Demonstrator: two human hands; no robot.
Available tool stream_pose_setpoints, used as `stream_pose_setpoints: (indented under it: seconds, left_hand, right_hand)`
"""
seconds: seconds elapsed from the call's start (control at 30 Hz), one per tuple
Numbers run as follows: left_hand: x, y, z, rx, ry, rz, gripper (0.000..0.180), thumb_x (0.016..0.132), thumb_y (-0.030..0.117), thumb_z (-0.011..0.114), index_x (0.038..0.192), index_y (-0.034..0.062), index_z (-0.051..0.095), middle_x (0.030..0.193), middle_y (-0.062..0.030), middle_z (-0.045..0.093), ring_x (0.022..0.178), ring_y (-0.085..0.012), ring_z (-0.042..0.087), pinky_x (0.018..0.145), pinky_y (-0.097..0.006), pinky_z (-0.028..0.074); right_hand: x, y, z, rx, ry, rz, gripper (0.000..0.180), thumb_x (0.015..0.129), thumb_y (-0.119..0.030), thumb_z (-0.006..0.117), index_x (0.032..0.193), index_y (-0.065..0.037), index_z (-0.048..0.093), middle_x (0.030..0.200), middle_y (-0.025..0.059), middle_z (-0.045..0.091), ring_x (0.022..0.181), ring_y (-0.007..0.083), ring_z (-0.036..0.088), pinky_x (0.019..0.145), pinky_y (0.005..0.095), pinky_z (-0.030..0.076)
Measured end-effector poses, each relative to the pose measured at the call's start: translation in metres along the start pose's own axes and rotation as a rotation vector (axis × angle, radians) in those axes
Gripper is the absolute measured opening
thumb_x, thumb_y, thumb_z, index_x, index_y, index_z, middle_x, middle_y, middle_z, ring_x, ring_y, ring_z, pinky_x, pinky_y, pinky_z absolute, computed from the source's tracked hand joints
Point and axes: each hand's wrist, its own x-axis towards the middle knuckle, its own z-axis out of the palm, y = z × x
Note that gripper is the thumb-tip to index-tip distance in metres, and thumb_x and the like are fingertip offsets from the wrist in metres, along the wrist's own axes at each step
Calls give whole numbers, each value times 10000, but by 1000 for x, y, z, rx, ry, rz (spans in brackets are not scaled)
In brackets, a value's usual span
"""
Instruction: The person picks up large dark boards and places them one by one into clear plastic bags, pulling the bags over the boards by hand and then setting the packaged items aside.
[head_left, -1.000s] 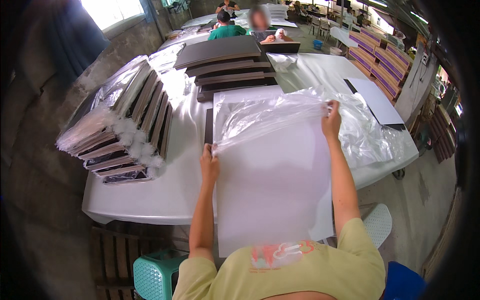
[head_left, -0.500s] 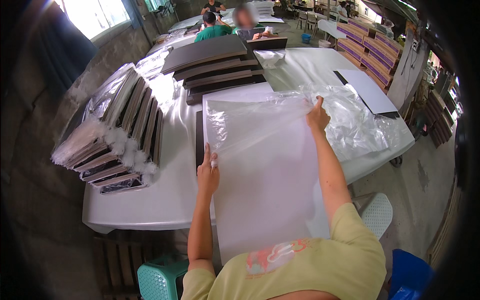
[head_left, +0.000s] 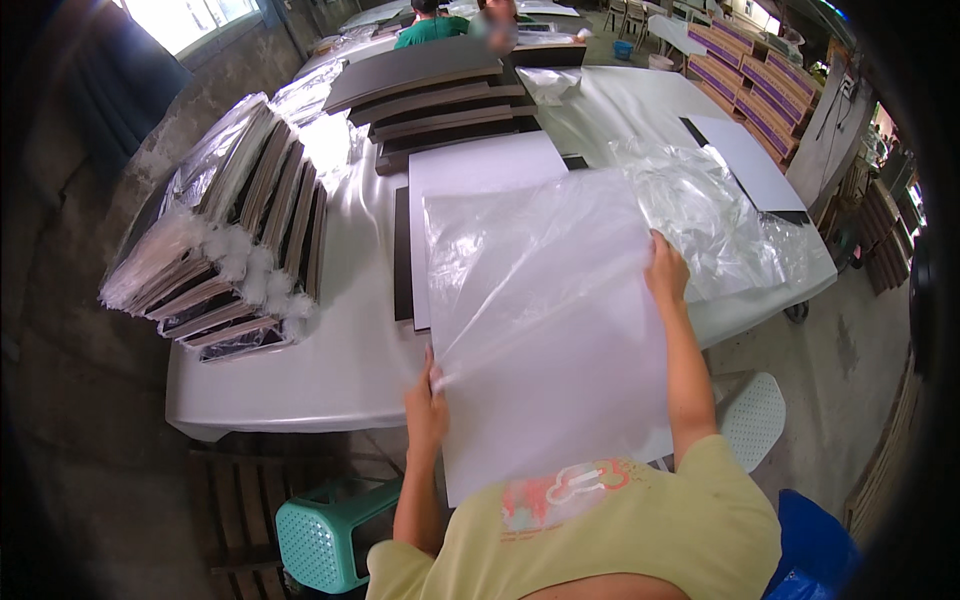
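1. In the head view, the left grip [head_left: 427, 412] was clasped on the left edge of a large white sheet [head_left: 570, 400], its index finger pointing along that edge.
2. The right grip [head_left: 668, 272] was closed on the sheet's right edge, farther up than the left one.
3. The sheet lay slightly tilted between the two, its near end reaching past the edge of the table [head_left: 290, 395] toward the yellow-green shirt [head_left: 600, 540].
4. Clear film [head_left: 500, 240] covered its far part; how much film each grip took in could not be told.
5. Partly beneath the sheet's far end, a second white sheet [head_left: 485, 158] overlapped a dark board [head_left: 403, 255].
6. Crumpled clear plastic [head_left: 715, 225] spread over the table just right of the right grip.
7. Beyond stood a stack of dark boards [head_left: 420, 75]; well to the left leaned plastic-wrapped boards [head_left: 225, 235].
8. A green stool [head_left: 310, 545] stood below the table's near edge.
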Motion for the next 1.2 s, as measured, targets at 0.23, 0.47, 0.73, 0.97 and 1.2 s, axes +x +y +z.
stream_pose_setpoints:
  seconds: [0.23, 0.47, 0.73, 0.97, 1.2]
  left_hand:
    - [-71, 9, -30, 220, -1, -318, 374, 763, 25, 457, 1129, 36, 529, 692, -190, 575, 607, -307, 566, 584, -340, 435]
    - [-88, 7, -28, 490, 123, -123, 280, 693, 38, 530, 951, 55, 638, 700, -127, 615, 546, -290, 573, 521, -379, 449]
    - [-111, 1, -38, 755, -77, -219, 91, 625, 99, 577, 707, 63, 592, 641, -124, 590, 571, -322, 567, 494, -403, 433]
    - [-127, 2, -59, 784, -106, -148, 81, 617, 120, 549, 557, 66, 562, 542, -133, 538, 516, -341, 525, 470, -410, 417]
    - [-104, -12, -78, 38, 201, -315, 256, 765, 182, 544, 937, -1, 592, 741, -121, 595, 635, -212, 562, 561, -303, 419]
  right_hand:
    - [-92, 5, -81, -9, -142, -34, 433, 708, -56, 550, 1132, -110, 482, 876, 159, 585, 776, 363, 565, 657, 453, 447]
    - [-176, 14, -119, 52, -293, 204, 261, 690, -76, 565, 950, -59, 583, 807, 160, 607, 742, 349, 570, 653, 421, 446]
    - [-233, 28, -117, 283, -38, 190, 135, 721, -24, 574, 853, -12, 601, 695, 136, 604, 571, 247, 589, 525, 310, 461]
    - [-237, 36, -115, 379, 1, 197, 54, 716, -2, 567, 768, -9, 578, 616, 110, 575, 518, 205, 570, 506, 285, 446]
    - [-239, 60, -79, 1196, -145, 856, 244, 809, -244, 516, 978, -69, 523, 1042, 90, 564, 899, 176, 550, 672, 313, 438]
